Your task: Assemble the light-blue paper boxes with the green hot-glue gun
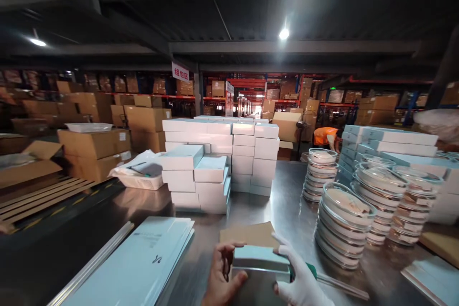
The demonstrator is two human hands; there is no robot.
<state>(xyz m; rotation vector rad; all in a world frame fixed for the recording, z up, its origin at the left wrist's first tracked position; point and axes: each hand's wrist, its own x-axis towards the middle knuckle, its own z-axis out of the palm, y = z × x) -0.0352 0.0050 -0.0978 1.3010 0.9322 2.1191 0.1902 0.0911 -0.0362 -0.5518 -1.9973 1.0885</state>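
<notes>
On steel table (279,210): left hand (220,275), gloved right hand (299,279), both grips pinching pale box (261,258).

Both wrists are cut off by the bottom edge. The underside of the pale box (260,260) is hidden between the left hand (220,275) and the gloved right hand (299,279). The green item (311,270) behind the right hand is mostly covered; its kind cannot be told. The print on the flat sheets (138,263) left of the hands is too small to be read.

Bare steel table (283,210) runs open between white box stacks (215,167) and stacked lidded dishes (344,224)
</notes>
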